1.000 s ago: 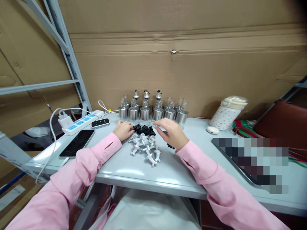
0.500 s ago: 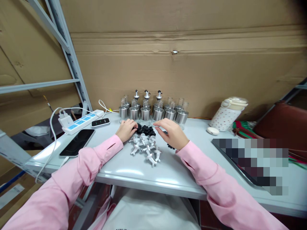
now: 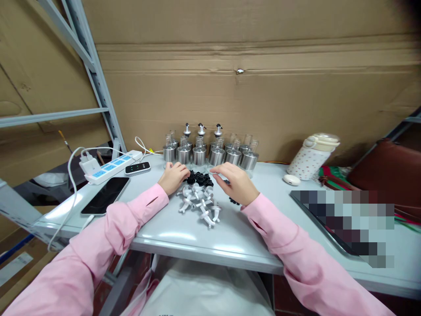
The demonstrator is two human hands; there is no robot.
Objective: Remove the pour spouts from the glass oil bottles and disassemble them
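My left hand (image 3: 173,176) rests on the grey table (image 3: 184,228), fingers stretched toward a small pile of black caps (image 3: 199,177) and touching its left edge. My right hand (image 3: 234,183) hovers palm down just right of that pile, fingers slightly apart and holding nothing. Below the caps lies a heap of white pourer spouts (image 3: 200,202). Behind them stand several steel-based glass bottles (image 3: 210,153); three at the back carry spouts. A few more black caps (image 3: 234,202) lie under my right wrist.
A phone (image 3: 105,196), a small black device (image 3: 137,168) and a white power strip (image 3: 110,166) with cables lie at the left. A spotted flask (image 3: 312,154) and white puck (image 3: 291,179) stand right. Cardboard backs the table; a white bag (image 3: 204,289) sits below.
My left hand has slid forward and right, its fingers uncurling to reach the black caps. My right hand has stayed put.
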